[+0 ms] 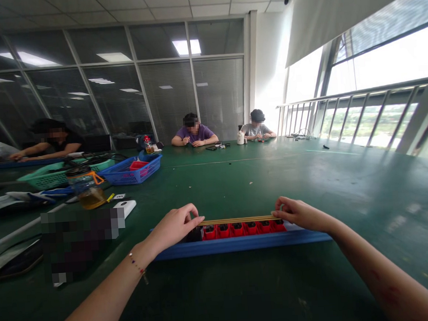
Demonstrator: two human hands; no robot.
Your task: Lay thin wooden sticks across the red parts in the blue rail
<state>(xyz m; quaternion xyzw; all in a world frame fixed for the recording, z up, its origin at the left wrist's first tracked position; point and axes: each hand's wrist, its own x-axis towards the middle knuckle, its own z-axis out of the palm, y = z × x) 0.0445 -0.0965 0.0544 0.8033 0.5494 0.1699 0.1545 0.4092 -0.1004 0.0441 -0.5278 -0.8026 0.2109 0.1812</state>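
Head view: the left hand (176,225) and right hand (302,214) pinch opposite ends of thin golden strips (240,220) along the far side of red holders (237,232) in a blue tray (242,245); probably light and flexible, the strips suit end grips.

We list thin yellowish strips (240,220), straight, level, along the far side of six red boxes (237,232) holding black pieces (237,226), rowed in a long blue tray (242,245).

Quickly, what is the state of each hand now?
Left hand: seemingly pinching the thin yellow strips at one end.
Right hand: seemingly pinching their other end.
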